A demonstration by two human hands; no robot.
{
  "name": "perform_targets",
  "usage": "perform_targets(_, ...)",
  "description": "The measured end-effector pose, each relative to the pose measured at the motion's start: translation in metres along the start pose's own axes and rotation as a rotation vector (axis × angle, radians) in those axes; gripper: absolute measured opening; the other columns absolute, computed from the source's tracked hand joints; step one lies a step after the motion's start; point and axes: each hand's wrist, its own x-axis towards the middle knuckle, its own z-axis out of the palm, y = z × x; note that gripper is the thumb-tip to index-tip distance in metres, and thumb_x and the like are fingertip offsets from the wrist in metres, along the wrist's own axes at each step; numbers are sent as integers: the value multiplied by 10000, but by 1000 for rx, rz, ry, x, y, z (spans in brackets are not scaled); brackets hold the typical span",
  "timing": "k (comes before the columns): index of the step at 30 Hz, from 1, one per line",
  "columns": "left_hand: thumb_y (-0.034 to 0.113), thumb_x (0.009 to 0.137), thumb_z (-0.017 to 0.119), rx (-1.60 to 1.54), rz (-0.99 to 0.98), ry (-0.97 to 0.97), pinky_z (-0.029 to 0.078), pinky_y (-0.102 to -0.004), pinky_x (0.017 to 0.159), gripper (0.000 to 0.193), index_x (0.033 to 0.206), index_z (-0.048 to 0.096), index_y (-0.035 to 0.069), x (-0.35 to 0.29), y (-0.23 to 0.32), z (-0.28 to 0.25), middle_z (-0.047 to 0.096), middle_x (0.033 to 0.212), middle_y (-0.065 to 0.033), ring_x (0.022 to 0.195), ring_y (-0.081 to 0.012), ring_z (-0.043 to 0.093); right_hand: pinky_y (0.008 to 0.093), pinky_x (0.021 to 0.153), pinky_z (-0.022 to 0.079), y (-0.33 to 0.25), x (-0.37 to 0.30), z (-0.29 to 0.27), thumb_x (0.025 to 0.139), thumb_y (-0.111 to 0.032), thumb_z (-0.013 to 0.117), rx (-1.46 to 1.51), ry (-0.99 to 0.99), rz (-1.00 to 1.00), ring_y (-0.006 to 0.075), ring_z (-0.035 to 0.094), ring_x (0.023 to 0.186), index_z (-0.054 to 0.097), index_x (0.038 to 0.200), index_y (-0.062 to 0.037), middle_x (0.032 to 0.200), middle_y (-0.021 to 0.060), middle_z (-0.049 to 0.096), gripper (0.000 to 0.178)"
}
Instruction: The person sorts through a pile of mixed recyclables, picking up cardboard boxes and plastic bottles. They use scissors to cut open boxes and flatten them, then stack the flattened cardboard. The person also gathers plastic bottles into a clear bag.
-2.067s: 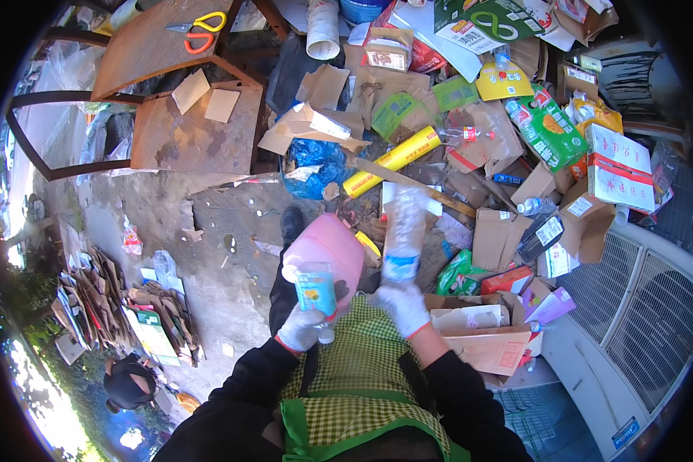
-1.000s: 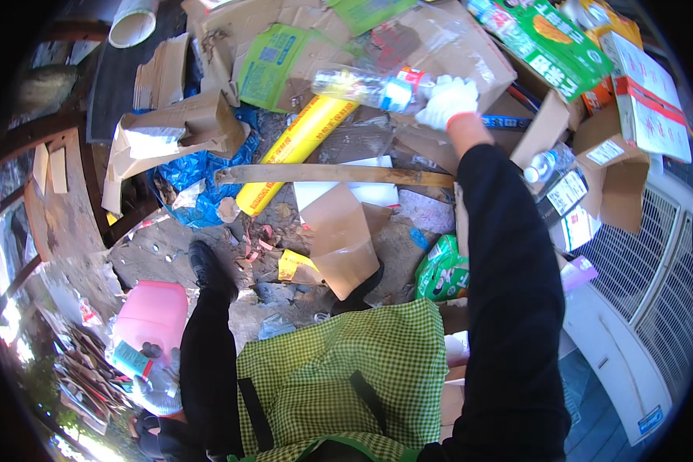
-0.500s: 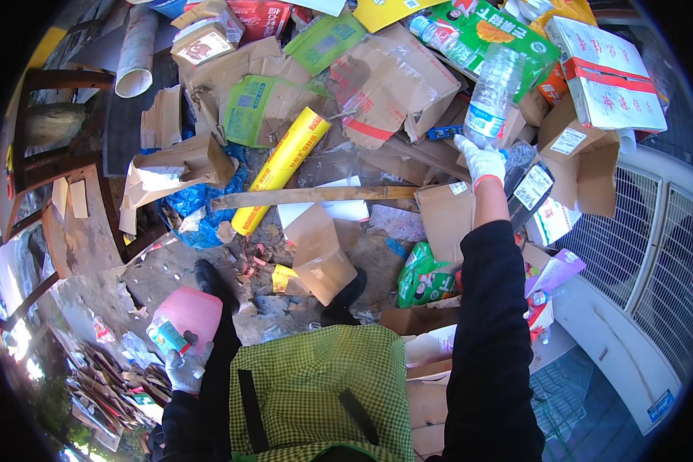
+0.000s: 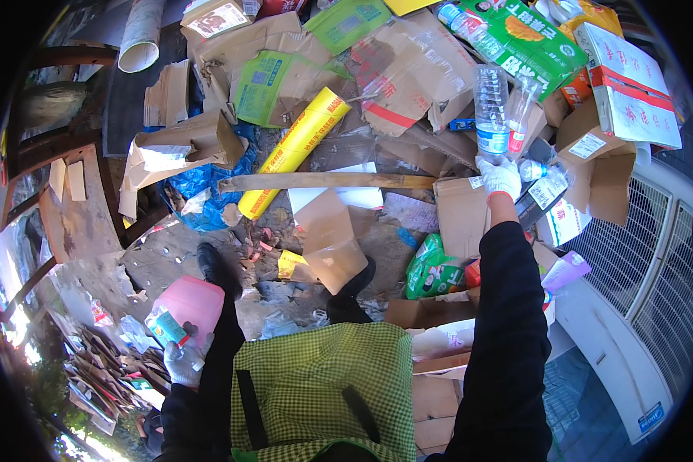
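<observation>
Clear plastic bottles (image 4: 500,108), two of them, upright and side by side at about 1 o'clock over the cardboard heap, caps downward in the right hand (image 4: 500,175), whose white-gloved fingers are closed around their necks. Left hand (image 4: 183,360), also in a white glove, at 8 o'clock low beside the person's leg, fingers clamped on a small bottle with a blue label (image 4: 164,327) and touching a pink plastic container (image 4: 194,302). Green checked apron (image 4: 323,385) at 6 o'clock. Yellow roll (image 4: 296,146) at 11 o'clock, lying tilted across a blue plastic sheet (image 4: 200,185). Long wooden slat (image 4: 323,182) near centre, running crosswise just below the roll. Flattened cardboard boxes (image 4: 408,69) at 12 o'clock; green printed carton (image 4: 516,38) at 1 o'clock; white grille unit (image 4: 639,269) at 3 o'clock. Grey tube (image 4: 140,35) at 10 o'clock.
</observation>
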Motion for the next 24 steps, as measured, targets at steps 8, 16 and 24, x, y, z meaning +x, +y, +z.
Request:
perform_targets(8, 243, 878, 762, 45, -43, -17, 388, -680, 1109, 526, 1333, 576, 56, 2, 1, -10, 664, 1286, -110, 1253, -279, 568, 436, 935, 523, 13, -38, -44, 755, -518, 800, 225, 249, -146, 363, 702, 1020, 751, 1098, -44, 1099, 195, 734, 587)
perform_targets(16, 283, 805, 807, 131, -139, -61, 376, -677, 1113, 685, 1382, 530, 38, 2, -11, 24, 645, 1321, -123, 1263, -323, 574, 412, 977, 496, 25, -202, -140, 933, -230, 687, 744, 65, -338, 271, 620, 1144, 626, 1276, -76, 1231, 97, 664, 381)
perform_targets(24, 334, 705, 800, -12, -512, -411, 584, -362, 508, 898, 1476, 448, 37, -23, -5, 164, 526, 1467, -150, 1328, -370, 538, 552, 1111, 385, -125, -444, -150, 874, -415, 751, 1753, -643, -439, 323, 561, 1218, 751, 1117, -121, 1218, 146, 650, 382)
